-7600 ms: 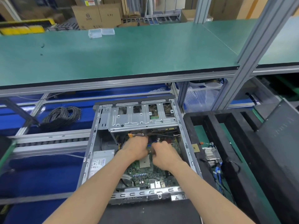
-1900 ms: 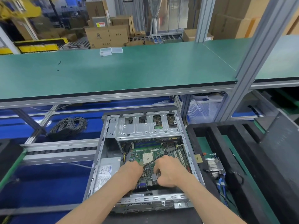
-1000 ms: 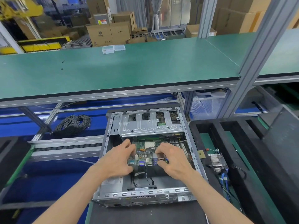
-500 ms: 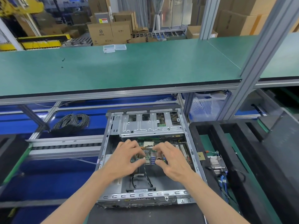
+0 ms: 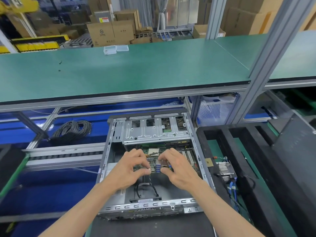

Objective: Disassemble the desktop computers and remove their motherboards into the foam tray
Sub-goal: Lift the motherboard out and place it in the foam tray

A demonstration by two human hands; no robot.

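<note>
A green counter point(image 5: 136, 71) spans the workstation above an opened desktop computer case point(image 5: 193, 139), with a black foam tray point(image 5: 222, 134) just to its right. Inside the case, a motherboard point(image 5: 154, 165) is tilted up at its near edge. The left hand point(image 5: 130, 170) has its grip closed on the board's near-left edge; the right hand point(image 5: 177, 168) pinches the near-right port block.
</note>
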